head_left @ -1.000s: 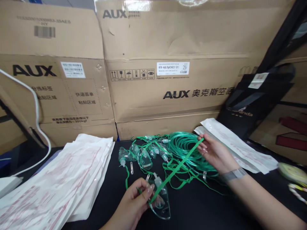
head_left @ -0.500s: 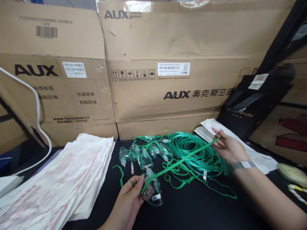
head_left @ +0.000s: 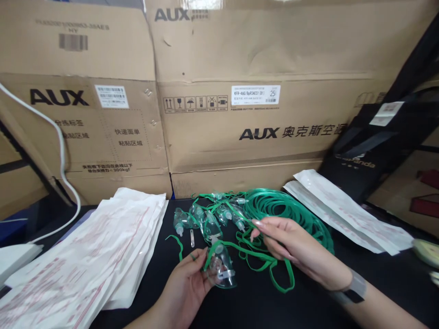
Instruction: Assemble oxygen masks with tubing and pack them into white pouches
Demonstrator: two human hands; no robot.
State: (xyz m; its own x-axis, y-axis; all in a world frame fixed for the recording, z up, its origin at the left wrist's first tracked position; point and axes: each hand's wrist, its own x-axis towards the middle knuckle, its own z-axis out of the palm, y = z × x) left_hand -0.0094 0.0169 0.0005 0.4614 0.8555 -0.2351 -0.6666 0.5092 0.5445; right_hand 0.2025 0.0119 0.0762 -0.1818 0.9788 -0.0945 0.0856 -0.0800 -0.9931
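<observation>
Far left: stack of white printed pouches (head_left: 89,256) lying on the black desk (head_left: 254,301), no change there.

Left hand (head_left: 188,278): thumb and fingers closed on the near edge of a clear oxygen mask (head_left: 222,265). Roughly same spot as half a second ago, low centre, just nearer than the other masks. Its metal nose clip (head_left: 225,274) faces the camera. A loose strap tail (head_left: 180,246) runs behind that hand; can't tell which mask it belongs to.

Behind, centre: cluster of masks (head_left: 210,226) with straps tangled among them, plus a loose metal strip (head_left: 192,238) flat on the desk. All undisturbed.

Main change: the green strap (head_left: 240,250) on the held mask. It was drawn straight out to the right; now it's slack, sagging right into curves by other strap loops. My read: pull is finished or let off, so no tension on the mask, and snagging is the risk.

Right hand (head_left: 291,242): has come back left, now in front of the coiled green tubing (head_left: 274,201). Fingertips narrow, nearly together, at the strap tangle; can't tell if any strap is between them.

Far right: more white pouches (head_left: 350,212), unchanged, near the black bag (head_left: 353,160).
</observation>
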